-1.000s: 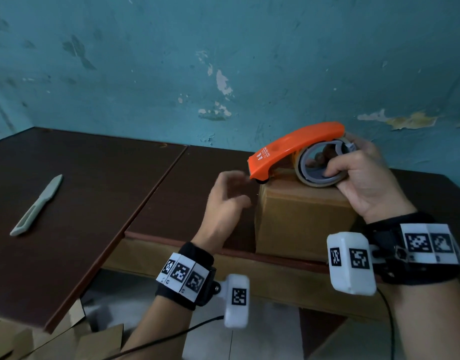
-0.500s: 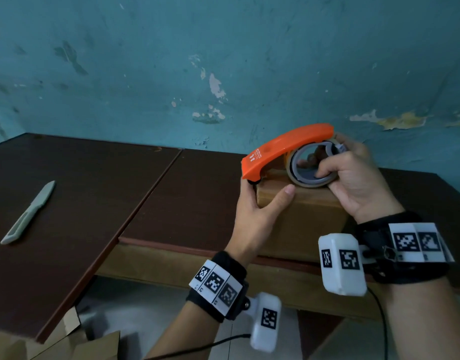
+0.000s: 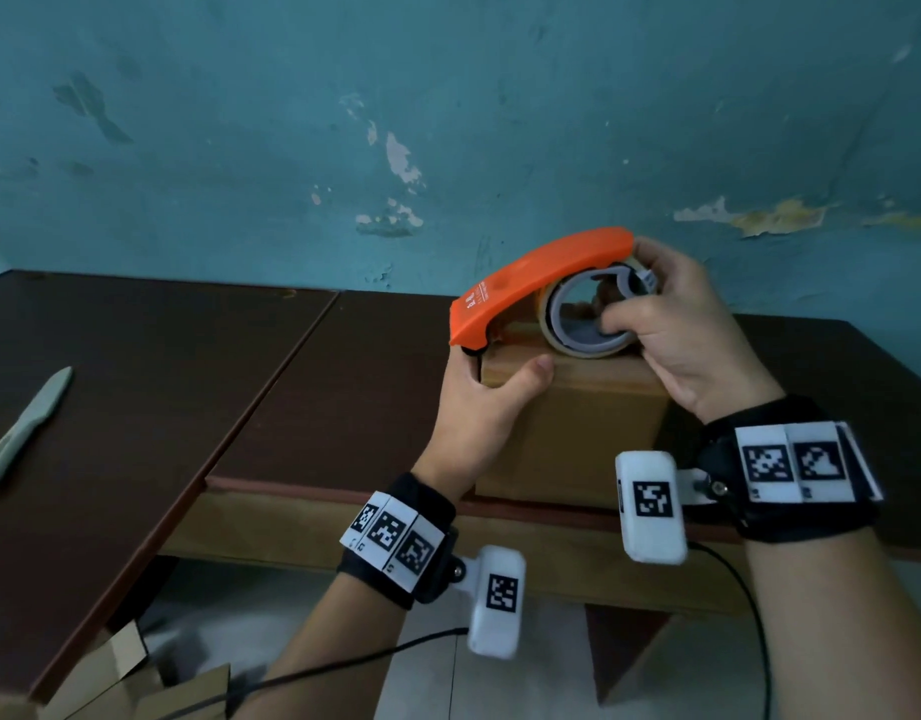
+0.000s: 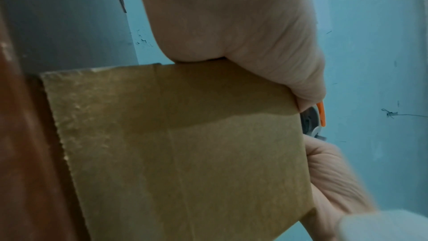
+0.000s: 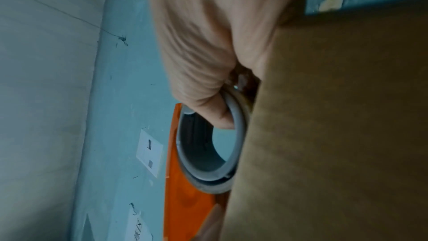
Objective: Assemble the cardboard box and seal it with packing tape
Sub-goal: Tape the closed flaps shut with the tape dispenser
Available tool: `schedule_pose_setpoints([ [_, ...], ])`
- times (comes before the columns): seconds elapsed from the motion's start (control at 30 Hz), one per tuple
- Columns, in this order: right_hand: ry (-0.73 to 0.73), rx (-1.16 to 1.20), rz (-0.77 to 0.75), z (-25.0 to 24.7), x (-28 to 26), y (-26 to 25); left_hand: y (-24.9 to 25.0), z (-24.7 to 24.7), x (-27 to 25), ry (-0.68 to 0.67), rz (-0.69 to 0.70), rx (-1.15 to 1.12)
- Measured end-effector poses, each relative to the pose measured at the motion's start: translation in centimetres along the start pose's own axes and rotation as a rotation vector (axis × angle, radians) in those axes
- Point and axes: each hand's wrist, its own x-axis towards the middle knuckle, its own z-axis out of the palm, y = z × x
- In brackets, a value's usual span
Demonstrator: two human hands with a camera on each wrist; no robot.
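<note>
While left hand grips box (corner), right hand clasps dispenser.

The right hand holds the orange tape dispenser atop the cardboard box, which the left hand grips.

Head view high, looking down across table, wrist views close, upward, sharing cardboard box
</note>
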Motion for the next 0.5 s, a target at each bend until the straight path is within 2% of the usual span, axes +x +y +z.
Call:
schedule_pose_setpoints([
  [0.13,0.009,-0.030,-0.054,-0.2,-0.3,0.1,0.1,0.1,-0.1,-0.002,-0.010,-0.024],
  [0.4,0.182,0.162,-0.080,-0.3,-0.4,1.0,-0.4,-0.1,-0.1,-0.016,-0.052,-0.040],
  [0.5,0.299,0.331,-0.049,-0.4,-0.3,1.2,-0.4,-0.4,-0.4,-0.040,-0.057,-0.024],
])
